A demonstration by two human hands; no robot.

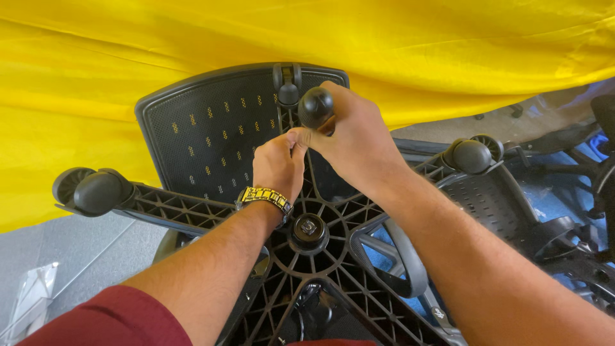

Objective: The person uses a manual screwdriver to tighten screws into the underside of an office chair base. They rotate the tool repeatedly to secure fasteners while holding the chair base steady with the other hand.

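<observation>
Two hands at work over an upturned black chair base point(307, 256), its ribbed arms spreading outward from a central hub point(309, 228). Far left, low down: clear plastic wrapping point(29, 298) on the grey floor point(96, 247). Next along, twin black caster wheels point(93, 189) fitted at the tip of the left arm of the base. Behind, a black mesh chair panel point(205, 131) lying against a wide yellow cloth point(128, 64). Near the middle, left hand point(278, 168), gold-toned watch point(264, 196) on the wrist and dark red sleeve point(115, 320) below, fingers curled together, pinching something small beside the other hand's thumb; exactly what was pinched, hard to tell. Just right of it and touching, right hand point(355, 138) closed around a loose black caster point(316, 107), held above the far arm of the base, close to another caster point(287, 90) already seated there. Further right, one more fitted caster point(473, 156) at the end of the right arm. Far right edge, dark chair parts point(564, 230) on blue sheeting point(554, 186).
</observation>
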